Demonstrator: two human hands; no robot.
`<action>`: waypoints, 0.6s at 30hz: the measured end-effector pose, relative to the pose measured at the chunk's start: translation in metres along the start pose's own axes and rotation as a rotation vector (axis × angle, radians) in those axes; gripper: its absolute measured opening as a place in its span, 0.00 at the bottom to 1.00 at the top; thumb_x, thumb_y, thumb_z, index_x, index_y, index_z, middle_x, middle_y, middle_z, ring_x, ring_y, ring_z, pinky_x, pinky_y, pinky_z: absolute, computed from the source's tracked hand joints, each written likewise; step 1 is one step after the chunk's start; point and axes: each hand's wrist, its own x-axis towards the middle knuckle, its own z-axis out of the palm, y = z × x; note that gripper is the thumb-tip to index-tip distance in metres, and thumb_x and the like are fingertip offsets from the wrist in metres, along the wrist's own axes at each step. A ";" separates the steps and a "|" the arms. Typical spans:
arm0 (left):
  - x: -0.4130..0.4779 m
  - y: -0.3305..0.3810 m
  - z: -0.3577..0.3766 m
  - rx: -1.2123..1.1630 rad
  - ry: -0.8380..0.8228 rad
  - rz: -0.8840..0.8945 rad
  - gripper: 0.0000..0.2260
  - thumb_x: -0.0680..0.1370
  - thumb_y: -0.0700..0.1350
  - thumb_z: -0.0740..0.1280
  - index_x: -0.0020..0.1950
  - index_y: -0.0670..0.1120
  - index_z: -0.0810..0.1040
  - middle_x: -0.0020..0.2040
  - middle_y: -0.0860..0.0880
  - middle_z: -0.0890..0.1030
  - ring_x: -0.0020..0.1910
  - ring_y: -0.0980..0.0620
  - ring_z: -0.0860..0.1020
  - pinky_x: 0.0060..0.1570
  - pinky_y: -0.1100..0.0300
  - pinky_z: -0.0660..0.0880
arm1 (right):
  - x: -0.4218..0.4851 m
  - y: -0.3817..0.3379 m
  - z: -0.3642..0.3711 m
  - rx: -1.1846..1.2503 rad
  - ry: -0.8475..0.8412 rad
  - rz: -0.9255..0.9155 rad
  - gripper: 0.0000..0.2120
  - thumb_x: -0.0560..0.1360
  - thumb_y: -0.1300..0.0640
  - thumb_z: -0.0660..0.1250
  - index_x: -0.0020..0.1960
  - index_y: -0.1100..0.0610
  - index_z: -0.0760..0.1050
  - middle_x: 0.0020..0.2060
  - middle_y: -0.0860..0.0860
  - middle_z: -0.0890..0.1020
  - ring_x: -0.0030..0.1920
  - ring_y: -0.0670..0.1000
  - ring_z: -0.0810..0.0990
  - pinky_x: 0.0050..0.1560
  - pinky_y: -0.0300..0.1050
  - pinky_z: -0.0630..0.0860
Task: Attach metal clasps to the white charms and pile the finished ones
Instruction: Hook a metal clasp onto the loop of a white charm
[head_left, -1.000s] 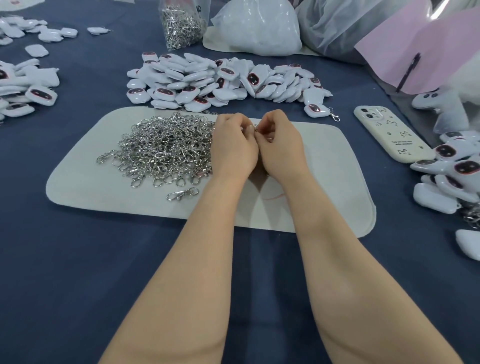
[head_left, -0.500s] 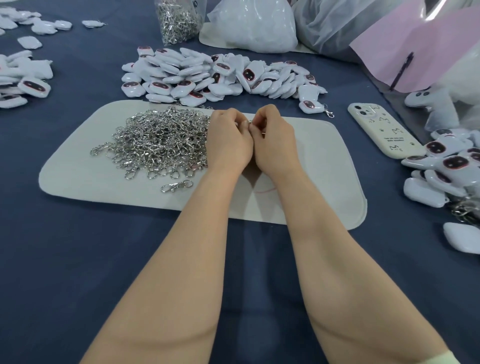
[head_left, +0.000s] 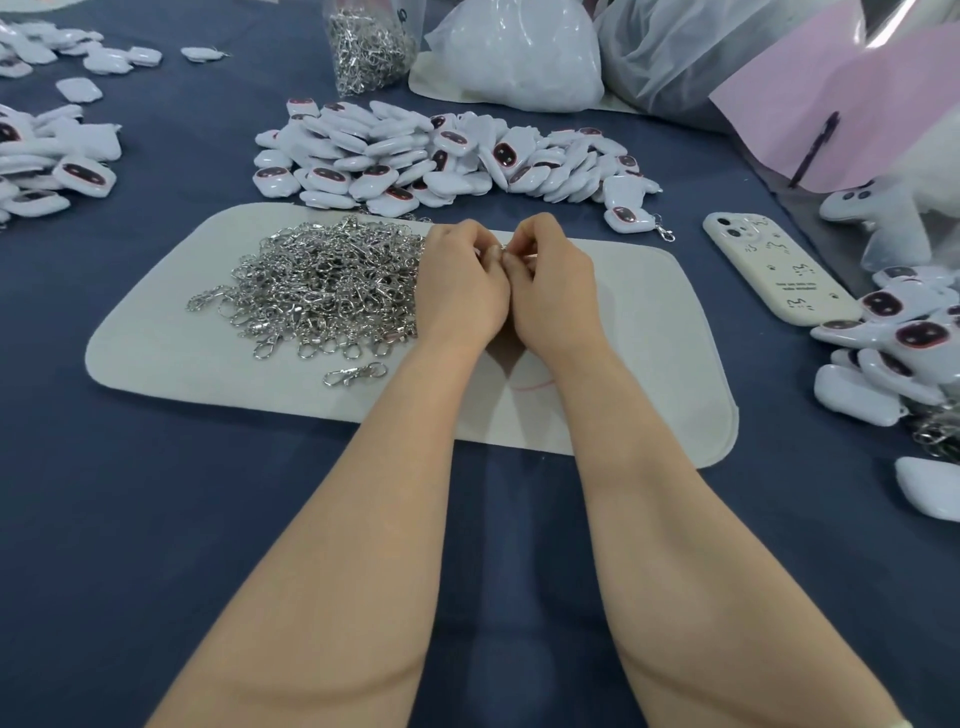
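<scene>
Left hand (head_left: 462, 283) and right hand (head_left: 553, 283): both are curling knuckle to knuckle over the pale grey felt mat (head_left: 156, 338), fingertips meeting and pinching a small silvery metal piece (head_left: 505, 250); what else they are gripping is hidden. Heap of silver metal clasps (head_left: 327, 291): lying on the mat at 9 o'clock of the hands, touching the left hand. Single loose silver clasp (head_left: 356, 373): lying apart at 8 o'clock. Pile of white rounded charms with dark faces (head_left: 441, 156): sitting at 12 o'clock beyond the mat on the dark blue cloth (head_left: 156, 519). One white charm with clasp attached (head_left: 631, 218): lying at 1 o'clock. Second charm pile (head_left: 893, 343): sitting at 3 o'clock, near a cream phone case (head_left: 774, 275). Clear bag of clasps (head_left: 369, 47): standing at 11 o'clock.
</scene>
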 end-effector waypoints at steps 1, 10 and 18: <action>0.000 0.000 0.000 -0.006 0.000 -0.001 0.06 0.79 0.41 0.61 0.51 0.43 0.77 0.56 0.43 0.75 0.45 0.52 0.71 0.41 0.69 0.59 | 0.000 0.000 0.000 0.007 0.006 0.005 0.02 0.77 0.65 0.60 0.49 0.60 0.70 0.43 0.54 0.79 0.46 0.56 0.77 0.45 0.43 0.69; -0.001 0.000 -0.004 -0.116 -0.014 0.024 0.07 0.77 0.39 0.62 0.54 0.44 0.76 0.54 0.48 0.77 0.49 0.53 0.75 0.46 0.69 0.64 | 0.001 0.001 -0.001 0.036 0.032 0.056 0.02 0.77 0.63 0.61 0.48 0.58 0.70 0.40 0.51 0.77 0.43 0.54 0.77 0.45 0.44 0.71; -0.003 0.001 -0.007 -0.373 -0.024 -0.067 0.07 0.74 0.40 0.64 0.50 0.48 0.71 0.41 0.57 0.73 0.33 0.58 0.75 0.33 0.64 0.73 | 0.002 0.004 -0.002 0.087 0.066 0.094 0.04 0.78 0.64 0.60 0.46 0.56 0.67 0.34 0.45 0.73 0.33 0.41 0.74 0.31 0.29 0.67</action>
